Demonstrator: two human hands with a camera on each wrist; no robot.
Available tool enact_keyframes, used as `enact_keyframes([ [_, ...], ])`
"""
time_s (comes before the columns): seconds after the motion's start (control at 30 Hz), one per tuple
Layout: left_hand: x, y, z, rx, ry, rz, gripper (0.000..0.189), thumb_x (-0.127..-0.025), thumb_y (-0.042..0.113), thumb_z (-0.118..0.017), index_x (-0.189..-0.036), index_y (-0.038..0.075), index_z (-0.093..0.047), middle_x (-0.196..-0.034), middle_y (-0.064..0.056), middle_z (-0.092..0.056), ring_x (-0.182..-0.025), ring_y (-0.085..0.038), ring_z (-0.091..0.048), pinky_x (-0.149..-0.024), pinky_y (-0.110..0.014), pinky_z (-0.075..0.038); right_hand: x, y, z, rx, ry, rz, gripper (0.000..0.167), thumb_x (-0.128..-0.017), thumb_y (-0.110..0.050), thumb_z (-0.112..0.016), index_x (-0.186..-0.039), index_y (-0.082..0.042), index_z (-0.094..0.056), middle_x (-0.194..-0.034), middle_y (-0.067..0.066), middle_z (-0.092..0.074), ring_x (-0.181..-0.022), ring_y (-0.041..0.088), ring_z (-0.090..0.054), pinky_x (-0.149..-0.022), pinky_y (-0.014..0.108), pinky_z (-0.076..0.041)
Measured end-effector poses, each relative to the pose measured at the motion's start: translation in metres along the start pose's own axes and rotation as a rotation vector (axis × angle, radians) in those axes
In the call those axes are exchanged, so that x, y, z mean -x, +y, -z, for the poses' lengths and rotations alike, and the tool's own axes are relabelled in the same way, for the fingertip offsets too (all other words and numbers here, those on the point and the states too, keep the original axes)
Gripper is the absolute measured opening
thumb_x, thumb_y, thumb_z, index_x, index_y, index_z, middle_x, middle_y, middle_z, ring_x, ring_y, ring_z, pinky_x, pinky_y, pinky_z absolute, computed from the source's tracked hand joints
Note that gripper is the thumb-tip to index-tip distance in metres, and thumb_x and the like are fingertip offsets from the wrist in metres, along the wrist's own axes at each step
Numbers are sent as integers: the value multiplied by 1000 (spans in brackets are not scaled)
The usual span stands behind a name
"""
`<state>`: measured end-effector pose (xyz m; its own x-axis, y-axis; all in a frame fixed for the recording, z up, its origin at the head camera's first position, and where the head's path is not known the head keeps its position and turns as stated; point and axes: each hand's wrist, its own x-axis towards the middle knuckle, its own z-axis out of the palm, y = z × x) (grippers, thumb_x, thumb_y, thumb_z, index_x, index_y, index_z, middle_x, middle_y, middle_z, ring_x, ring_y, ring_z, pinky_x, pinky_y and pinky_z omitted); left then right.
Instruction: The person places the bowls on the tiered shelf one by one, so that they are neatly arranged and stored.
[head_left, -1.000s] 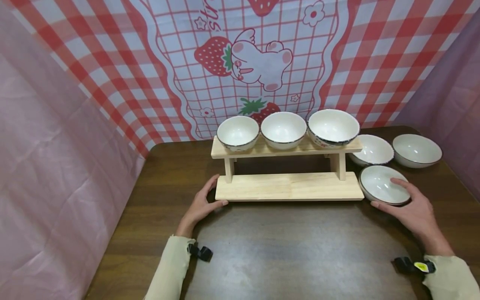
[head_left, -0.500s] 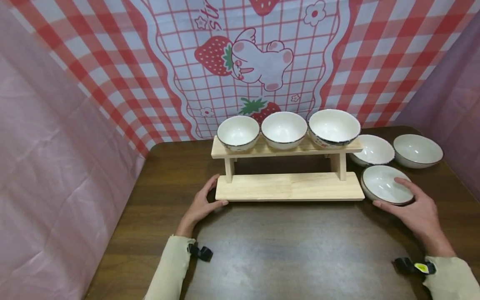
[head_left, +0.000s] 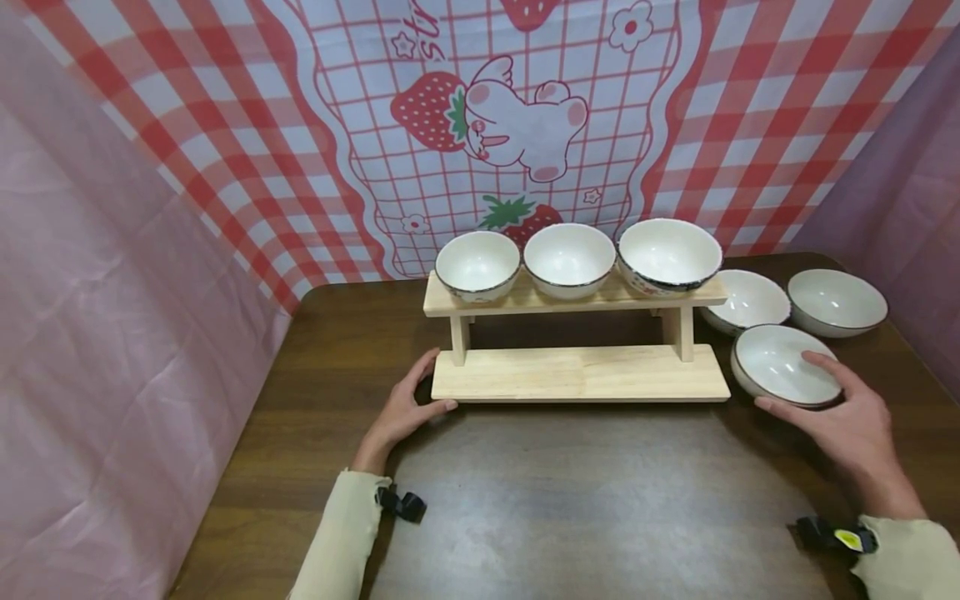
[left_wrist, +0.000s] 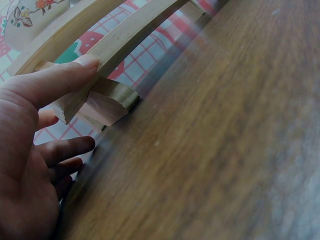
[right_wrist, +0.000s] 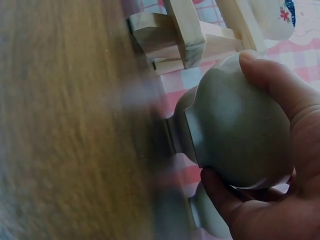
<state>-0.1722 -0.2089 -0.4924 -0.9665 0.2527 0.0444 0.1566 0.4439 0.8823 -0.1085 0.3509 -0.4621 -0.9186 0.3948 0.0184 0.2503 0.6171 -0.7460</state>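
My right hand [head_left: 847, 425] holds a white bowl with a thin dark rim [head_left: 783, 365] just right of the two-tier wooden stand [head_left: 577, 375]. In the right wrist view, the thumb and fingers grip the bowl's outside [right_wrist: 240, 120], and its foot is raised off the table. At the stand's left end, my left hand [head_left: 397, 417] spans the lower board, thumb at the front edge and index finger behind. The left wrist view shows that thumb against the board [left_wrist: 125, 47], with the other fingers loosely bent below. Three white bowls [head_left: 568, 257] stand in a row on the upper board.
Two more white bowls, one partly behind the stand [head_left: 746, 300] and one farther right [head_left: 836, 300], sit at the table's back right. A brown wooden table [head_left: 570, 492] extends in front. A red checked cloth [head_left: 247, 150] hangs behind, with pink cloth [head_left: 112, 333] at the sides.
My right hand has moved right with the bowl, away from the stand's end, and the bowl has lifted slightly and tilted. The left hand and the stand hold their place.
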Motion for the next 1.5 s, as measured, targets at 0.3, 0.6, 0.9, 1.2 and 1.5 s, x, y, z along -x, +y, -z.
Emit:
enact_keyframes([
  [0.3,0,-1,0,-10,-3,7,90,-82,17,-82,-157,13,-32,-155,-20,-45,-148,-35,-38,-120,-57,-24,1,-8,5,-6,2,-29,92,-78,-39,-85,-156,-32,-36,-165,17,-24,-150,39,-26,-124,43,-17],
  [0.6,1,-1,0,-9,-2,11,90,-82,17,-82,-157,15,-32,-155,-19,-45,-148,-34,-38,-120,-57,-24,6,-18,8,22,-2,-19,94,-78,-41,-84,-157,-27,-35,-164,19,-26,-148,43,-28,-123,45,-20],
  [0.9,1,-1,0,-9,-1,19,90,-82,18,-82,-157,15,-32,-155,-19,-45,-148,-34,-38,-120,-57,-24,15,-28,10,13,24,16,91,-75,-38,-87,-153,-36,-41,-163,17,-31,-145,39,-33,-108,14,-21],
  [1.2,1,0,0,-13,0,23,91,-82,18,-82,-157,15,-32,-156,-19,-45,-148,-34,-37,-121,-57,-23,20,-41,10,31,10,35,94,-74,-38,-88,-154,-29,-41,-161,21,-34,-141,43,-36,-102,13,-24],
  [1.5,0,0,1,-7,-2,21,90,-82,18,-83,-157,16,-33,-155,-20,-45,-148,-34,-38,-121,-57,-23,23,-54,8,44,-1,83,94,-71,-36,-90,-151,-21,-45,-153,29,-42,-129,47,-42,-88,14,-26],
])
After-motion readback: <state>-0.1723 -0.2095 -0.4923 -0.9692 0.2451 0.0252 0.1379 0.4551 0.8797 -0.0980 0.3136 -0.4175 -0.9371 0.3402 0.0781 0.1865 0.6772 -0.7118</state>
